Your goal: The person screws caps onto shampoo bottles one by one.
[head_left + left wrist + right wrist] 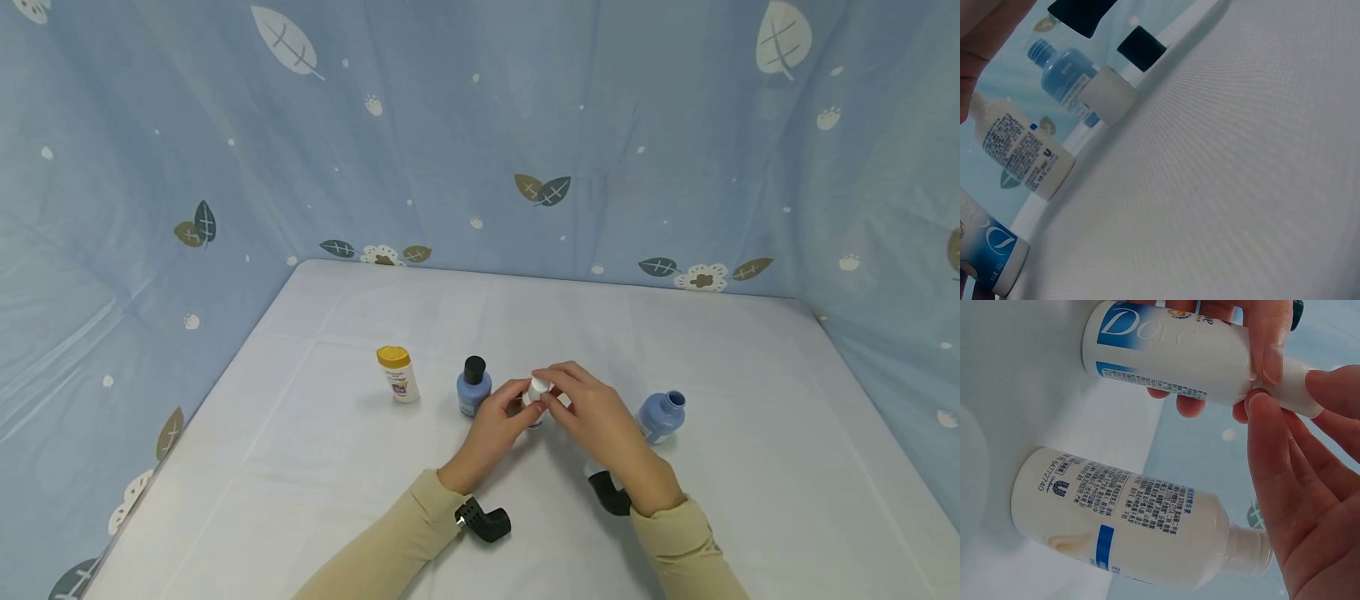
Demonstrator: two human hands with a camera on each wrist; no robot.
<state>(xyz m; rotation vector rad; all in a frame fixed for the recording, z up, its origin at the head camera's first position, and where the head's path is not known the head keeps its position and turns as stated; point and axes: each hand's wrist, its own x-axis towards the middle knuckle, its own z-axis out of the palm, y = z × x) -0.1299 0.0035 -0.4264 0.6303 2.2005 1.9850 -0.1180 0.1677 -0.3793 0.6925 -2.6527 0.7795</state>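
Note:
My left hand (495,425) grips a white Dove bottle (1160,353) around its body, thumb near the neck. Fingertips of my right hand (600,417) pinch the white cap (541,386) at that bottle's top. In the right wrist view, a second white bottle (1116,519) with small printed text stands close by, its neck uncapped. My right hand and forearm hide this bottle in the head view. Just left of my left hand stands a blue bottle (473,392) with a black cap (475,369).
An uncapped blue bottle (660,417) stands right of my right hand. On the tablecloth (1222,175) rest a loose white cap (1109,95) and a black cap (1141,49). Farther left is a white bottle (401,383) with a yellow lid. A blue patterned curtain (450,125) hangs behind.

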